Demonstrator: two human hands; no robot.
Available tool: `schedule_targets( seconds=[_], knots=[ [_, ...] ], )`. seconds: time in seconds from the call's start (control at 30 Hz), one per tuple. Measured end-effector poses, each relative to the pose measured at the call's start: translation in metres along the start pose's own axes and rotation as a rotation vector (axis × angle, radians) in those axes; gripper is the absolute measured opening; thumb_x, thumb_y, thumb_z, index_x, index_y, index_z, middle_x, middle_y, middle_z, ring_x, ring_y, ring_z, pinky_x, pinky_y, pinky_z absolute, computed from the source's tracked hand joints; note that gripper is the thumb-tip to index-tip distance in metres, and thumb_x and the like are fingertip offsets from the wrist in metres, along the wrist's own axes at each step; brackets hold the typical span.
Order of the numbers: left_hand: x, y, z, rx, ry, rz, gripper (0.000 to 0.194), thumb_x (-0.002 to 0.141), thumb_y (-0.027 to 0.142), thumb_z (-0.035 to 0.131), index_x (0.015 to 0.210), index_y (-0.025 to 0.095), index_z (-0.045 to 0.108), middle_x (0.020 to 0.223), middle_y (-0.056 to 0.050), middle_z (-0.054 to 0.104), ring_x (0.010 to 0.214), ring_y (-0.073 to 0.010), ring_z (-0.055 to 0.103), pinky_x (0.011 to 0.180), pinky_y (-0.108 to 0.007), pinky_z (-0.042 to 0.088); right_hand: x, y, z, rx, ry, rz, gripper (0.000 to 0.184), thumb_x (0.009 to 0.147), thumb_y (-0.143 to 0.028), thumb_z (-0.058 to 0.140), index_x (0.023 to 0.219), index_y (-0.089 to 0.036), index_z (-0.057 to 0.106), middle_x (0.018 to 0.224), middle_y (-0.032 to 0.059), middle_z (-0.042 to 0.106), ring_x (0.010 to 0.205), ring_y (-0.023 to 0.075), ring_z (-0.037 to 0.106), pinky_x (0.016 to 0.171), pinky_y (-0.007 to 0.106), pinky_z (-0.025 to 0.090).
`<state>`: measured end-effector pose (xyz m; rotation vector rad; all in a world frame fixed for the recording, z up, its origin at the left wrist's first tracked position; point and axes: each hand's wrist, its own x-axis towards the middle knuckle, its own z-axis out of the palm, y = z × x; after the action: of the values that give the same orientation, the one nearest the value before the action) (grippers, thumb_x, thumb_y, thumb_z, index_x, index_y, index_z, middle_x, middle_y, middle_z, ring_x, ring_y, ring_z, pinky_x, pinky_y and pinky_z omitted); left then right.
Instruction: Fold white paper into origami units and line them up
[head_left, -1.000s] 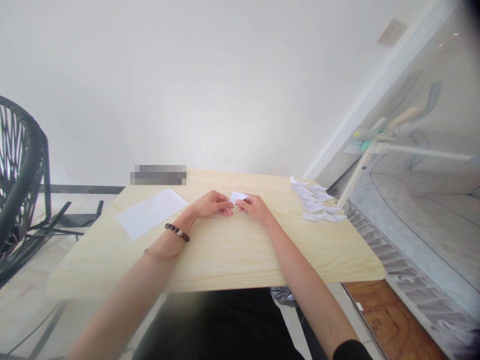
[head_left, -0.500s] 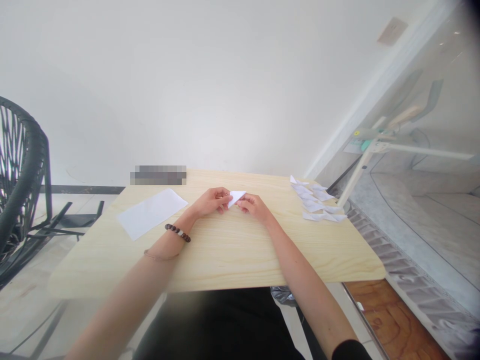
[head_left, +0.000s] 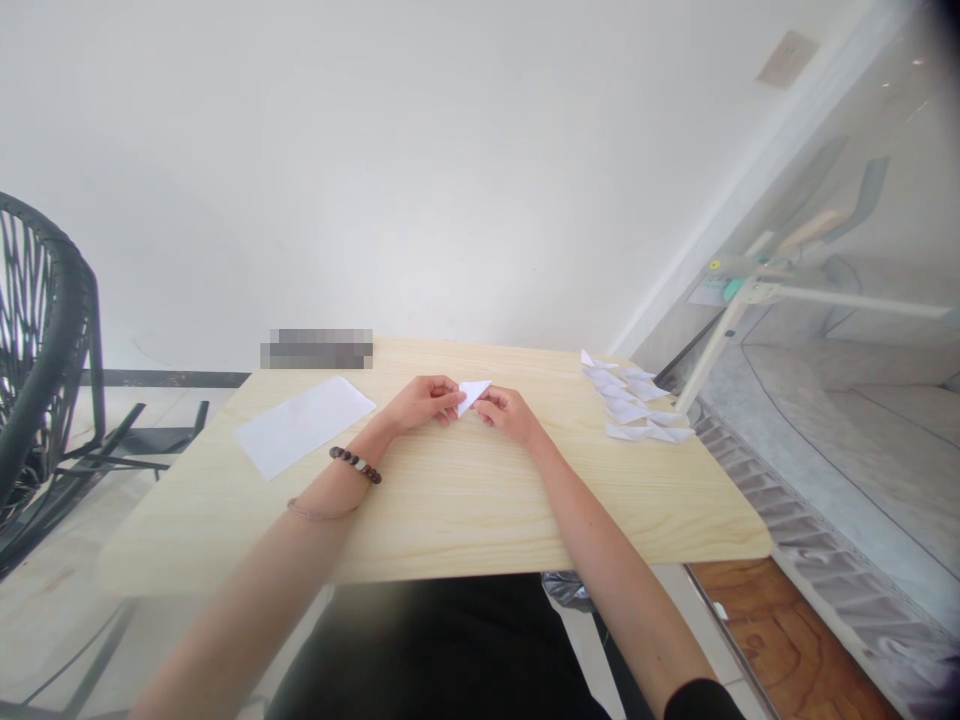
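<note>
White paper triangle [head_left: 472, 393] between fingers [head_left: 452, 399], woodgrain tabletop [head_left: 465, 510]

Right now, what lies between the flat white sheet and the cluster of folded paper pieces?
In the head view, your left hand, the small folded paper it pinches, and your right hand.

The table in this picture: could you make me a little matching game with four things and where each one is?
1. Flat white sheet
2. Small folded paper
3. Group of folded white pieces
4. Beaded bracelet

A. Between the left hand and right hand
B. Around the left forearm
C. Left part of the table
D. Right part of the table

Pairs: 1-C, 2-A, 3-D, 4-B
</note>
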<state>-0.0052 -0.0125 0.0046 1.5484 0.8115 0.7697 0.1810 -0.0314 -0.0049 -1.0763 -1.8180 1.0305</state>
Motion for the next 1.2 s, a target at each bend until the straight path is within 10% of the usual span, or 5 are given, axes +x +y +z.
schedule_targets(
  seconds=[0.37,1.2],
  knots=[
    [0.0,-0.002,0.0,0.005,0.017,0.061,0.044,0.069,0.037,0.061,0.108,0.017,0.055,0.07,-0.003,0.063,0.066,-0.0141,0.057,0.059,-0.028,0.05,0.0,-0.001,0.003,-0.076,0.069,-0.011,0.015,0.073,-0.026,0.047,0.069,-0.015,0.056,0.049,-0.0043,0.048,0.043,0.0069,0.043,0.045,0.018,0.034],
    [0.001,0.004,0.008,-0.184,0.015,-0.107,0.038,0.068,0.047,0.057,0.073,0.011,0.066,0.079,-0.009,0.068,0.082,-0.0217,0.062,0.082,-0.037,0.046,0.003,-0.005,0.018,-1.009,0.358,-0.198,0.023,0.076,-0.035,0.047,0.061,-0.019,0.055,0.058,-0.0017,0.06,0.052,0.0096,0.05,0.05,0.022,0.023]
  ],
)
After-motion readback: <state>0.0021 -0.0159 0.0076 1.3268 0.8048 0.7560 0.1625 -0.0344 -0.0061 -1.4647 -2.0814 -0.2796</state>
